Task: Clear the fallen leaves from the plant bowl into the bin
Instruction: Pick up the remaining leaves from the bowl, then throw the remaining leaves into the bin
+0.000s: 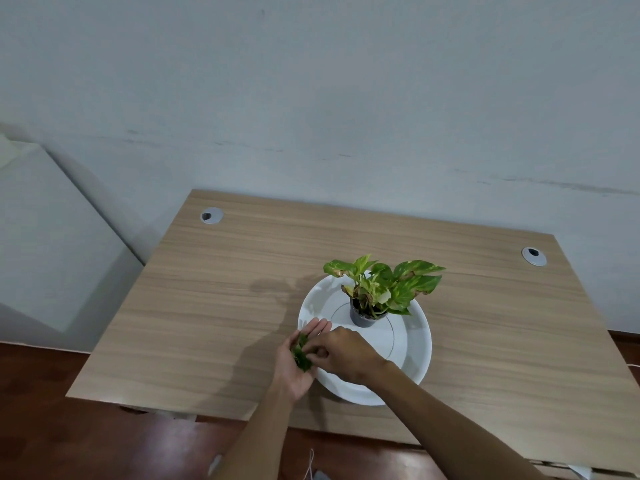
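Observation:
A wide white bowl sits on the wooden desk with a small dark pot of green and yellow leaves standing in its middle. My left hand is palm up at the bowl's left rim, cupping a small pile of green fallen leaves. My right hand lies over the bowl's near left part, its fingertips pinched against the leaves in my left palm. No bin is in view.
The wooden desk stands against a pale wall, with cable grommets at the back left and back right. A white panel leans at the left. Reddish floor lies below the desk's near edge.

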The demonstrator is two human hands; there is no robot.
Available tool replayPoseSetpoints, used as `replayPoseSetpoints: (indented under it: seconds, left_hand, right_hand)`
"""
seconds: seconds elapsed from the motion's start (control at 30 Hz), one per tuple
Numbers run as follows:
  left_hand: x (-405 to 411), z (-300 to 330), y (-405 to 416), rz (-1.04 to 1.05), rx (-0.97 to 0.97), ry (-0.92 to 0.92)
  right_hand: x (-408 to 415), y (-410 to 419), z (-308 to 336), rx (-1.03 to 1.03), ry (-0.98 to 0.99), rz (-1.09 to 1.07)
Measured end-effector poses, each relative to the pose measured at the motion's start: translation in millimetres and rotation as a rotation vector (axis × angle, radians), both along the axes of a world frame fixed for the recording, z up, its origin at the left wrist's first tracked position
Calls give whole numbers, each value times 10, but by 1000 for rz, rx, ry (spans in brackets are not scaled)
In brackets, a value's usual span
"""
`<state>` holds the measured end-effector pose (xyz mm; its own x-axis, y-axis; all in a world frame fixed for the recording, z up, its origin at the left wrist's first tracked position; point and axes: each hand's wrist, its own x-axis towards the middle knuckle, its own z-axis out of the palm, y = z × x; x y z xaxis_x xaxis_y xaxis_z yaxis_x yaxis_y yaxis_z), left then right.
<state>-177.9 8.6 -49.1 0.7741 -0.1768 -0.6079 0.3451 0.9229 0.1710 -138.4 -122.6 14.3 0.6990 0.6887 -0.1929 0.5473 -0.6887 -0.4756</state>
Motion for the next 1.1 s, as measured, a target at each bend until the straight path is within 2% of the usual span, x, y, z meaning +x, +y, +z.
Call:
replayPoseSetpoints:
  seconds: [0.2, 0.37, 0.47, 0.53, 0.77, 0.93, 1.1]
  left_hand:
    - [-43, -44, 2, 6, -13, -44]
    - [-54, -52, 23, 61, -7, -49]
    - [-91, -34, 94, 156, -32, -44]
    - [-130, -42, 209, 223, -70, -40]
    - [-487, -88, 968, 482, -144, -58]
    - [-890, -131, 1776, 668, -94, -63]
    - [-1245, -258, 2364, 721, -45, -42]
  right_hand:
    - [-65, -71, -83, 6, -57, 16]
    - [-40, -124, -35, 165, -78, -96]
    - [-21, -57, -29, 200, -177, -122]
    - [0, 42, -67, 163, -277, -87]
    - [-38, 728, -232, -47, -439, 106]
    - [-290, 1389, -495, -186, -356, 281]
    - [-526, 2048, -811, -188, -283, 284]
